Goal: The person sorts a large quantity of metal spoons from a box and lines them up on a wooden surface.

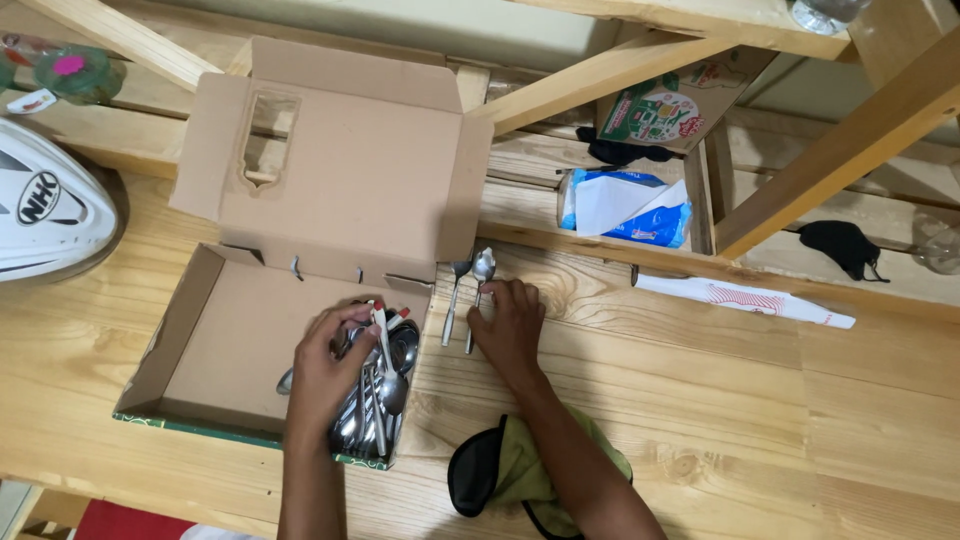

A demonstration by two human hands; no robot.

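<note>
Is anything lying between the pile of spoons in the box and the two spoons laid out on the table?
Only the low cardboard side wall of the open box stands between them. The left hand rests on the pile of spoons; the right hand touches the two spoons on the table. The wood there looks bare.

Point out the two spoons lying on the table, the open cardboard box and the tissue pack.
two spoons (482, 268), head view, on the right spoon's bowl.
open cardboard box (235, 345), head view, on its bare floor.
tissue pack (660, 225), head view, on its blue wrapper.
</note>
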